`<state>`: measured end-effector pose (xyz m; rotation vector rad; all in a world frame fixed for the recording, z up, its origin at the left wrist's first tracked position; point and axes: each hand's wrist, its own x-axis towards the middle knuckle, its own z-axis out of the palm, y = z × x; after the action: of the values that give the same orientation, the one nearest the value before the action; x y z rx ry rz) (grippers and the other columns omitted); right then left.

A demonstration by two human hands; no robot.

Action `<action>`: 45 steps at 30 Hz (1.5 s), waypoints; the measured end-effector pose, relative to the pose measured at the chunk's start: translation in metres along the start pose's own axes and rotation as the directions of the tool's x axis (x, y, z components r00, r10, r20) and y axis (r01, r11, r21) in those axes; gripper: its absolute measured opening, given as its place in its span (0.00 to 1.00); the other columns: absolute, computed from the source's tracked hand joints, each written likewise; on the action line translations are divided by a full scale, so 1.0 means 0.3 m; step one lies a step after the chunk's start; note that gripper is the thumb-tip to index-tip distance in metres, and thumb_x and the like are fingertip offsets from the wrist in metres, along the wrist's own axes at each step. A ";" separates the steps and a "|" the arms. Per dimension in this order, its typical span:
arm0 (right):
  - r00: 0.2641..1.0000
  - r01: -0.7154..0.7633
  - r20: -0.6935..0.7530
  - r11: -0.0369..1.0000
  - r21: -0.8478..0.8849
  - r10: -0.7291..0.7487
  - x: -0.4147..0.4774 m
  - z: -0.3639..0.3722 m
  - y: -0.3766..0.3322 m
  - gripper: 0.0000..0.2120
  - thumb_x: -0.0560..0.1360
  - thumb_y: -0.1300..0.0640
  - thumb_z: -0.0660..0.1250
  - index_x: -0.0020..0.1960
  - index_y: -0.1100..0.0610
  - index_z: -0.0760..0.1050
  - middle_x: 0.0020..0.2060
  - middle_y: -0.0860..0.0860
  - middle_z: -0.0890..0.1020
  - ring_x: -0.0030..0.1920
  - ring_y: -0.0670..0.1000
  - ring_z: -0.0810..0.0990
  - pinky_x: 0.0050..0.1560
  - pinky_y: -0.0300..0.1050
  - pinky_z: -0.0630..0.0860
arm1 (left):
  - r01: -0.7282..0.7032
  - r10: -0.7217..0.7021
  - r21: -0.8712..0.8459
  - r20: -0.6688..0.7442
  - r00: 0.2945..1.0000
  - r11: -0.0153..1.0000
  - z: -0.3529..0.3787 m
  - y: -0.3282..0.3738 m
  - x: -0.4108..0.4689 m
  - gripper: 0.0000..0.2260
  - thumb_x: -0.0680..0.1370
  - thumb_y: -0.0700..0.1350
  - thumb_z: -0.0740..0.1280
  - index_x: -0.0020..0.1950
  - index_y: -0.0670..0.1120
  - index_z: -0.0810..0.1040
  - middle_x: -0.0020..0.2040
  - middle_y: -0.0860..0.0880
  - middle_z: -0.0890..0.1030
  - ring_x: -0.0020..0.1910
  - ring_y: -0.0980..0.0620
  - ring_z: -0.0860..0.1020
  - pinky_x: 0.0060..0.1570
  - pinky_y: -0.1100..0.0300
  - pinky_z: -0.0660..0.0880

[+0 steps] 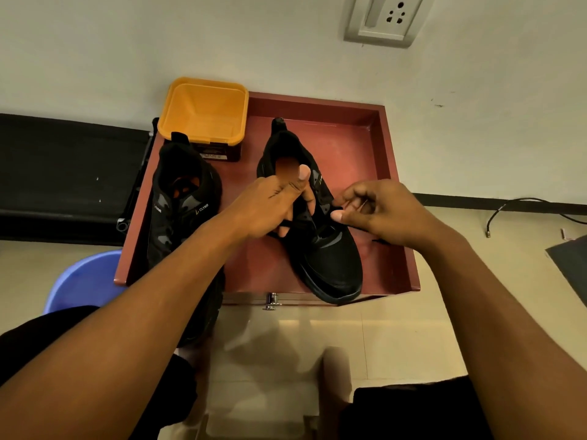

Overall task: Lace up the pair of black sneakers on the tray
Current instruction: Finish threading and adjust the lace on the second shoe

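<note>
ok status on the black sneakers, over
Left hand grips the right-side black mesh sneaker at its eyelets. Right hand pinches its black lace. Second black sneaker untouched, left. Orange plastic tub behind, not in the way.

The left sneaker (181, 201) carries the brand word "CLYMB" in small pale letters on one side of its collar, next to a slim angular logo mark. A second small print sits on the opposite side of the same collar, turned sideways. It looks like the same word but is too small to be sure. The right sneaker (330, 258) shows a similar logo mark near its collar, with lettering too small to read. A label (211, 156) on the dark base of the orange tub (203, 112) is too blurred to read.
</note>
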<state>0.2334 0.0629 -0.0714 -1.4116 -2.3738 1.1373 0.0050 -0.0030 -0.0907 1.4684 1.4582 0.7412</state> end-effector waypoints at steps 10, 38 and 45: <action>0.999 -0.032 -0.019 0.998 -0.057 0.031 0.000 0.003 -0.004 0.10 0.77 0.65 0.75 0.49 0.49 0.83 0.42 0.48 0.84 0.42 0.48 0.83 0.45 0.40 0.83 | 0.002 -0.002 0.009 -0.012 1.000 1.000 0.002 -0.006 0.003 0.34 0.81 0.69 0.46 0.43 0.48 0.83 0.25 0.48 0.75 0.27 0.50 0.78 0.39 0.55 0.76; 0.999 -0.049 -0.001 0.996 0.067 0.050 -0.013 -0.021 0.016 0.03 0.78 0.53 0.74 0.51 0.51 0.85 0.41 0.48 0.86 0.43 0.45 0.85 0.45 0.38 0.79 | -0.034 0.032 0.030 0.071 0.997 0.999 0.002 -0.015 -0.008 0.34 0.80 0.70 0.42 0.48 0.50 0.82 0.30 0.44 0.82 0.36 0.44 0.83 0.50 0.45 0.79; 0.968 -0.115 -0.235 0.987 -0.109 0.087 0.010 -0.053 0.028 0.06 0.81 0.60 0.70 0.48 0.51 0.81 0.44 0.43 0.82 0.47 0.43 0.80 0.52 0.38 0.74 | -0.022 0.020 0.021 0.069 0.997 1.000 -0.013 -0.030 -0.007 0.34 0.79 0.70 0.42 0.46 0.51 0.82 0.31 0.44 0.82 0.37 0.47 0.82 0.47 0.53 0.76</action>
<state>0.2452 0.0760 -0.0666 -1.6233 -2.2637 0.8104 -0.0026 -0.0054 -0.0968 1.5133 1.4048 0.6834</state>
